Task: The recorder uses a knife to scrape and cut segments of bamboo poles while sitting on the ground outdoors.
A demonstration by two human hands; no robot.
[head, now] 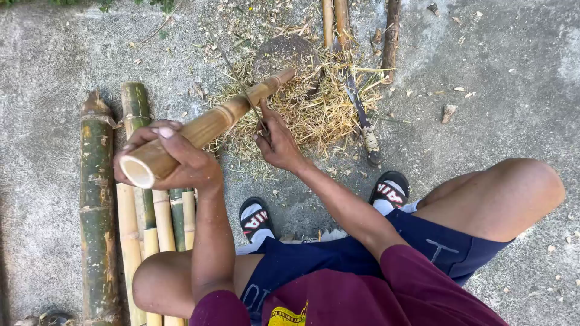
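From the head camera I saw my left hand (172,158) wrapped around the open end of a pale, peeled bamboo pole (208,127) slanting over the straw-coloured shavings pile (314,105). My right hand (279,142) gripped a thin dark blade (241,84) against it; I judged trimming was underway, needing a steady stroke. The blade's edge was hard to make out.

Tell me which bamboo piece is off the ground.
The pale, peeled bamboo tube: the left hand grips its hollow near end, tilted up from the shavings pile. The other green and yellow bamboo poles lie flat on the concrete.
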